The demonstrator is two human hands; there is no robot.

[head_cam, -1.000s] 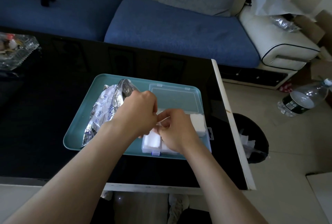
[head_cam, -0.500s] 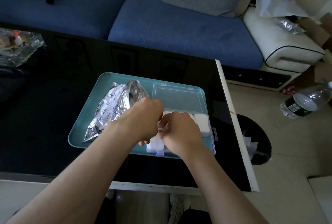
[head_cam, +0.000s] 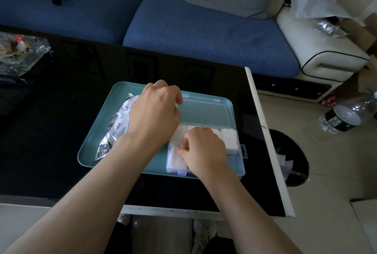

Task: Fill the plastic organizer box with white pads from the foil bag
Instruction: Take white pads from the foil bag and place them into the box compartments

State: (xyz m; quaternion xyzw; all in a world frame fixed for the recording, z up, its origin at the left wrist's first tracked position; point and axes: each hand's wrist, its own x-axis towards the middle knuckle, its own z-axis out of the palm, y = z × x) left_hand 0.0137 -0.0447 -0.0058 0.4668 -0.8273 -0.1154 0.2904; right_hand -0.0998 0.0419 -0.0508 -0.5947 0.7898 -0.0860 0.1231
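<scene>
The task looks well under way but not finished. The clear plastic organizer box [head_cam: 234, 165] sits open at the right end of the teal plastic tray [head_cam: 95, 143], which lies near the right front corner of the glossy black worktop [head_cam: 61, 131]. The box's clear lid [head_cam: 204, 111] is folded back flat toward the tray's far edge. White pads [head_cam: 229, 138] already fill the far right of the box in a stack, and more lie along its far side and down its left side. The near right part of the box shows only tray colour through the plastic, so that space seems unfilled.

The right hand [head_cam: 202, 147] is down inside the box at its left side. Its fingers are curled and its grip appears to pinch the edge of one of the pads, seating it among the others.

The left hand [head_cam: 155, 111] hangs above the far end of the crinkled silver foil bag [head_cam: 117, 129], which lies along the tray's left half. Its fingers are curled downward, but I cannot tell whether that grip holds the bag, a pad or nothing.

What is left, by my reading, is to draw more pads from the bag and fill the open space.
</scene>
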